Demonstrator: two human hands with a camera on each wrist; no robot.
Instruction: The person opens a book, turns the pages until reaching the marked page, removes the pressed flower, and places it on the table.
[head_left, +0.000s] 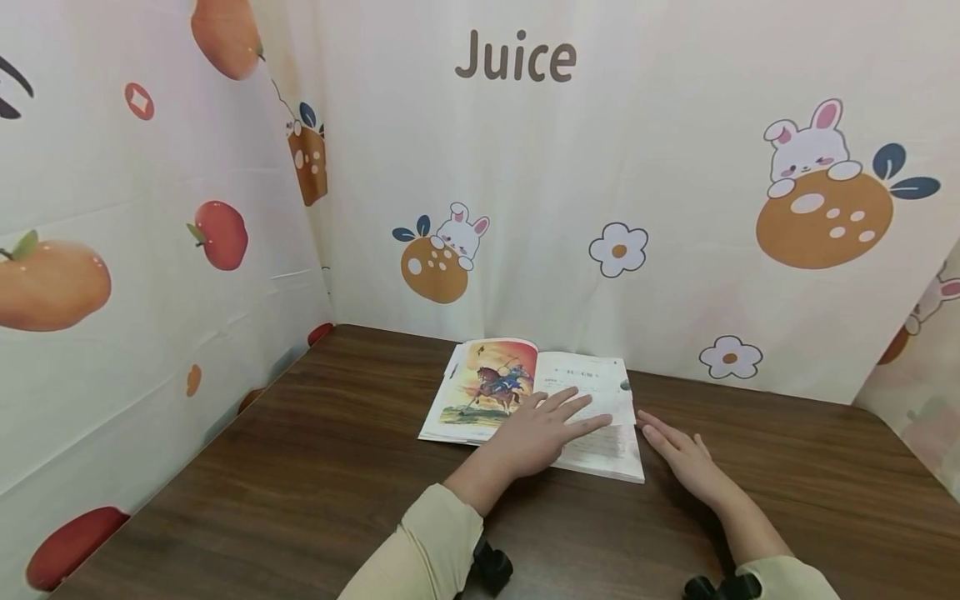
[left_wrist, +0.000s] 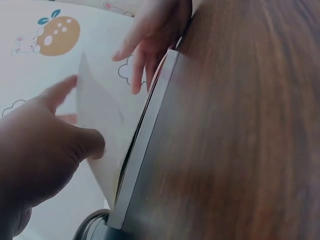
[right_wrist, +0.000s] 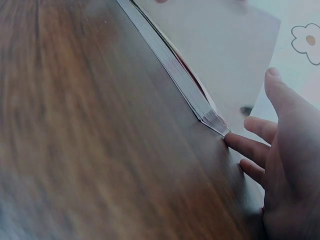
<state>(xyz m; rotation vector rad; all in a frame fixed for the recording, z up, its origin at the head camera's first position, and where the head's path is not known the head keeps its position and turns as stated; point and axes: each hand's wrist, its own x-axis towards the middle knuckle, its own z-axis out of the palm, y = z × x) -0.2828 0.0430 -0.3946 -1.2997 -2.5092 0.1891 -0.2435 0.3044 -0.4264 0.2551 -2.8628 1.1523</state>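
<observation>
An open book (head_left: 592, 462) lies on the table, with a colour picture of a horse and rider on its left page and printed text on the right. Over the right page, my left hand (head_left: 528, 437) spreads its fingers fairly straight. In the left wrist view a single page (left_wrist: 102, 120) stands raised from the book, with the left thumb and fingers against it. My right hand (head_left: 686, 462) is beside the book's right edge, fingers extended. Its fingertips (right_wrist: 232, 140) reach the book's corner in the right wrist view.
The dark wooden table (head_left: 300, 467) extends around the book. A pale printed curtain (head_left: 540, 167) hangs along the back, close behind the book's far edge, and another fabric panel (head_left: 150, 192) closes off the left side. Black straps (head_left: 491, 567) circle the wrists.
</observation>
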